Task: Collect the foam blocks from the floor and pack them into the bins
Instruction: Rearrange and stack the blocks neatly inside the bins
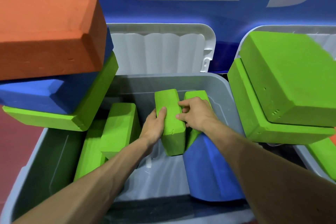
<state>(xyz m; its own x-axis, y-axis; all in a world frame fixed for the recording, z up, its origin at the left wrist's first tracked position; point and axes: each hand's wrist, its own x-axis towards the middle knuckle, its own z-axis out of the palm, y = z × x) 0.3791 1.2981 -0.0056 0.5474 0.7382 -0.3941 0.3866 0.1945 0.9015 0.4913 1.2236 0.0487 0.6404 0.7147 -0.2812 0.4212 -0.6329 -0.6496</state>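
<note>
Head-worn wide-angle view, looking steeply down, close above grey bin (138, 83), blue wall (163, 12) beyond

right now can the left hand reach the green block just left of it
Probably yes: that green block stands uncovered right beside the left hand, once it releases the middle block.

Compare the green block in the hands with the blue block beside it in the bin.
Grip: the left hand and right hand both grip the green block; no hand holds the blue block. Place: the green block is mid-bin; the blue block is nearer, on the right. Colour: green block lime, blue block deep blue. Both are inside the grey bin.
</note>
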